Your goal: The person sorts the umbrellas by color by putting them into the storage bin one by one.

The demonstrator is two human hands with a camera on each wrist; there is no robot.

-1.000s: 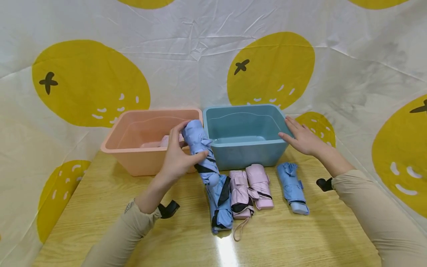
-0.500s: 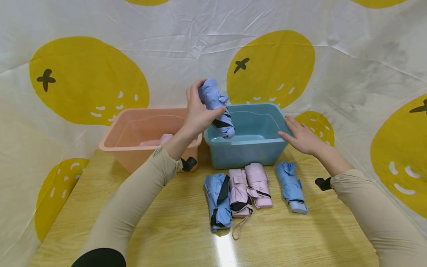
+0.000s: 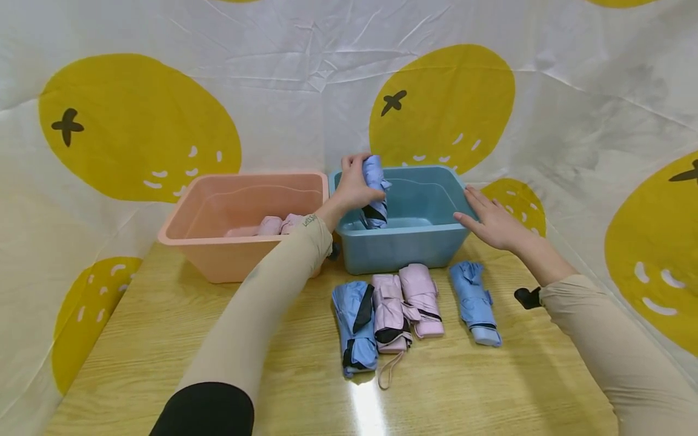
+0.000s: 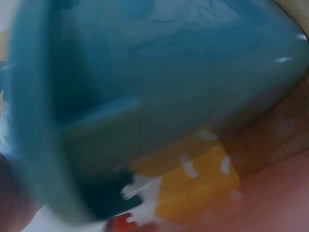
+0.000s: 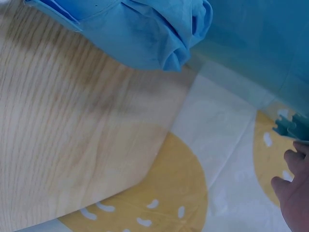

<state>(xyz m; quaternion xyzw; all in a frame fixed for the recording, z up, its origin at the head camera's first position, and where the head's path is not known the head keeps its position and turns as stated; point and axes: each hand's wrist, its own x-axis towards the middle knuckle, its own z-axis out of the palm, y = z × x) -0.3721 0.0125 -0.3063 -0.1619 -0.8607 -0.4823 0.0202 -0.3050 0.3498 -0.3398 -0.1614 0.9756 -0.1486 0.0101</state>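
In the head view my left hand (image 3: 353, 186) grips a folded light-blue umbrella (image 3: 375, 175), steeply tilted, its lower end inside the blue bin (image 3: 403, 249) at the left side. My right hand (image 3: 493, 221) rests with fingers extended on that bin's right rim; its fingers also show at the edge of the right wrist view. A blurred bin wall (image 4: 169, 82) fills much of the left wrist view, where the held umbrella is mostly hidden. In front of the bin lie a blue umbrella (image 3: 357, 327), two pink umbrellas (image 3: 421, 297) and, farther right, another blue umbrella (image 3: 474, 303).
Left of the blue bin, close beside it, stands a pink bin (image 3: 240, 260) with pink umbrellas (image 3: 269, 226) inside. Both bins sit on a wooden table (image 3: 294, 363), against a patterned cloth (image 3: 272, 121). A wrist strap (image 3: 391, 369) trails from one pink umbrella.
My left hand has carried the light-blue umbrella up from the pink bin's right end, rightward over the rim, and down into the blue bin. The right hand stays on the rim.
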